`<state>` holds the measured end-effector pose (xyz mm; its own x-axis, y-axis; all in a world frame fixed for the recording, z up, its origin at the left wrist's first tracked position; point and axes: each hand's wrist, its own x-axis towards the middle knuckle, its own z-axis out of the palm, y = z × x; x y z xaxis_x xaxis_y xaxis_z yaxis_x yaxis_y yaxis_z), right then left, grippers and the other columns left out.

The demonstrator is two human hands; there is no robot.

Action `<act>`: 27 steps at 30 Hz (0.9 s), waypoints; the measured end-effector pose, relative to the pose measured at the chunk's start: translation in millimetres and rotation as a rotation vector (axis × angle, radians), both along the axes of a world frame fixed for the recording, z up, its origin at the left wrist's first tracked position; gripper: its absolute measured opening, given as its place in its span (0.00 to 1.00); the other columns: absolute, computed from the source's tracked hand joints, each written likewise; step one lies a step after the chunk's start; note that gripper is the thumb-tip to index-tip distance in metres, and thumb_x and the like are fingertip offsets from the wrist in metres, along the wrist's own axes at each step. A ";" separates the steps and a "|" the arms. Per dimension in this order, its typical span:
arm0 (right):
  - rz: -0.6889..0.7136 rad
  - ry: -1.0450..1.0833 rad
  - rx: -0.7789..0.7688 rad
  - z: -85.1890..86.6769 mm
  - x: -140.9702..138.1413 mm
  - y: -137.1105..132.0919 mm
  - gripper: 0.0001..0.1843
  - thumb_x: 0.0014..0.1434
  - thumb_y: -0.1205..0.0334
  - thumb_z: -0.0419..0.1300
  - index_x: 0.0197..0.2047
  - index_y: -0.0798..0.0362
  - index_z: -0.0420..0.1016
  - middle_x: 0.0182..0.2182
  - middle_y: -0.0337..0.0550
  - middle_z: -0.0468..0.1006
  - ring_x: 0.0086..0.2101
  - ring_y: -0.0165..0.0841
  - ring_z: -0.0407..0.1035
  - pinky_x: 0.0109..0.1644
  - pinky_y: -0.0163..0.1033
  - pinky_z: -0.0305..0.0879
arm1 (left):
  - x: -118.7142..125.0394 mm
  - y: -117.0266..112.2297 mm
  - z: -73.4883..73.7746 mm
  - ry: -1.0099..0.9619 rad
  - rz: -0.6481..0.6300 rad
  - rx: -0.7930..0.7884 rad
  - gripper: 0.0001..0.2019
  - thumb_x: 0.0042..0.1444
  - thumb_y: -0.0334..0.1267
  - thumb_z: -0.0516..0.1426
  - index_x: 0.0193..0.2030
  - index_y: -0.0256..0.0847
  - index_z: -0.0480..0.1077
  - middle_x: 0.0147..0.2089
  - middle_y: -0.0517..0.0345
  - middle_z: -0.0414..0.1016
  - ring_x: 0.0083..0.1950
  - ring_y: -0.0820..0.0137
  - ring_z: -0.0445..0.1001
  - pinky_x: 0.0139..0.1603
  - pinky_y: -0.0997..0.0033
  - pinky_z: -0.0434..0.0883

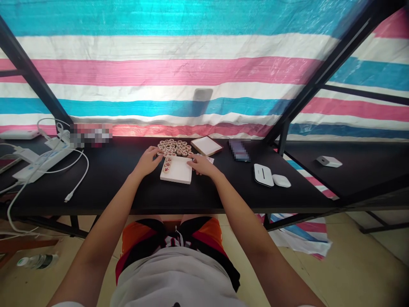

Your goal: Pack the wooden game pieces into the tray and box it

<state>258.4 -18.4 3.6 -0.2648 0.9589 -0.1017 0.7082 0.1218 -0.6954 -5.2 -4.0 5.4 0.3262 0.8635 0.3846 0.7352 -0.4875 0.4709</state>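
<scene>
A shallow white box [179, 171] lies on the black desk in front of me. Along its left side sits a short column of round xiangqi pieces [167, 164] with red characters. Just beyond the box is a cluster of many more pieces [174, 147]. My left hand [149, 162] is at the left edge of that cluster, fingers bent and thumb apart, with the fingertips by the nearest pieces. My right hand [203, 164] holds the box at its upper right edge, its thumb and forefinger on the rim and the other fingers partly hidden.
Behind my right hand lies a white-faced box lid [207, 146], with a partly covered paper [210, 160] nearby. A phone [239, 150], a white device [263, 175] and an earbud case [281, 181] are to the right. A power strip [43, 164] with white cables occupies the left.
</scene>
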 end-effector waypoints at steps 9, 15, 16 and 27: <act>0.000 -0.010 0.008 -1.8 0.1 1.5 0.15 0.63 0.60 0.52 0.53 0.50 0.66 0.27 0.37 0.74 0.17 0.22 0.65 0.16 0.25 0.59 | -16.0 12.8 -10.9 0.302 0.156 -0.052 0.20 0.58 0.40 0.49 0.56 0.42 0.69 0.55 0.48 0.70 0.55 0.56 0.66 0.58 0.56 0.63; -0.005 -0.003 0.005 -2.8 0.9 1.9 0.15 0.63 0.60 0.52 0.53 0.49 0.66 0.27 0.36 0.74 0.17 0.22 0.65 0.16 0.24 0.58 | -15.4 8.1 -4.8 0.294 0.266 -0.077 0.15 0.57 0.41 0.52 0.47 0.41 0.73 0.50 0.45 0.69 0.52 0.54 0.67 0.50 0.59 0.67; -0.005 -0.002 0.002 -2.7 1.0 1.8 0.15 0.63 0.60 0.52 0.53 0.49 0.66 0.27 0.36 0.73 0.17 0.23 0.65 0.15 0.24 0.58 | -16.3 7.8 -4.4 0.286 0.272 -0.079 0.14 0.56 0.41 0.52 0.46 0.42 0.73 0.50 0.45 0.69 0.52 0.54 0.67 0.49 0.59 0.68; 0.004 -0.001 0.003 0.6 -0.4 0.4 0.14 0.63 0.60 0.52 0.52 0.50 0.66 0.27 0.37 0.73 0.18 0.23 0.65 0.16 0.24 0.59 | -12.1 -1.5 5.8 0.054 0.065 -0.111 0.11 0.53 0.46 0.56 0.39 0.43 0.72 0.36 0.57 0.73 0.35 0.68 0.69 0.37 0.70 0.66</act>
<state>258.1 -18.0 4.2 -0.2686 0.9581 -0.0991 0.7087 0.1269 -0.6940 -17.3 -5.5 11.2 0.2857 0.9199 0.2686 0.7893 -0.3849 0.4784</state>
